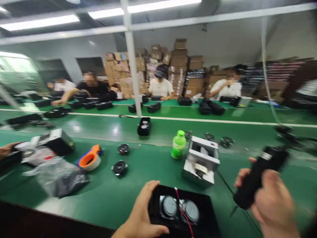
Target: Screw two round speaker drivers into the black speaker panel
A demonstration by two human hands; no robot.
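My left hand (141,215) grips the left edge of a black speaker housing (205,211) at the near edge of the green table. Two round silver drivers and a red wire show inside it. My right hand (271,195) is closed around a black electric screwdriver (260,173), held tilted above the table to the right of the housing. A grey metal fixture (201,160) stands just behind the housing.
A green bottle (178,144) stands by the fixture. Loose round speaker drivers (120,167), an orange tape dispenser (90,158) and plastic bags (56,177) lie to the left. A black housing (144,126) rides the green conveyor (99,127). Several people sit across it, before stacked cardboard boxes (180,62).
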